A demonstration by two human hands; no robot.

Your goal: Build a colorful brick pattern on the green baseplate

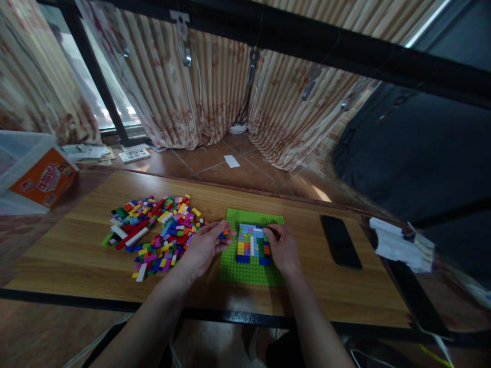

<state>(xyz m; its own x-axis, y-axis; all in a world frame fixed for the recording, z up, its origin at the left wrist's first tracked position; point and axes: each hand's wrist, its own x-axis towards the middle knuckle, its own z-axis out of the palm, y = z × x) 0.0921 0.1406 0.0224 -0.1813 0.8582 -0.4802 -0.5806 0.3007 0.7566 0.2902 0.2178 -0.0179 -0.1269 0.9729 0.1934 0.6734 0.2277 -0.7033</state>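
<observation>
A green studded baseplate [249,276] lies on the wooden table. On it stands a low build of colored toy bricks [252,244], blue, yellow, white and orange among them. My left hand [203,249] is beside the plate's left edge, its fingers closed around a few small toy bricks [226,232], orange and blue. My right hand [284,249] reaches over the plate's right side. Its thumb and fingertips pinch at the build's upper right corner, and whatever is between them is hidden. Left of my left hand spreads a pile of loose toy bricks [169,232] in many colors.
A black phone [340,241] lies on the table to the right, with papers [399,243] and a dark flat object [416,296] beyond it. At far left stands a clear plastic box [23,158] with an orange label. Curtains [215,92] hang behind the table.
</observation>
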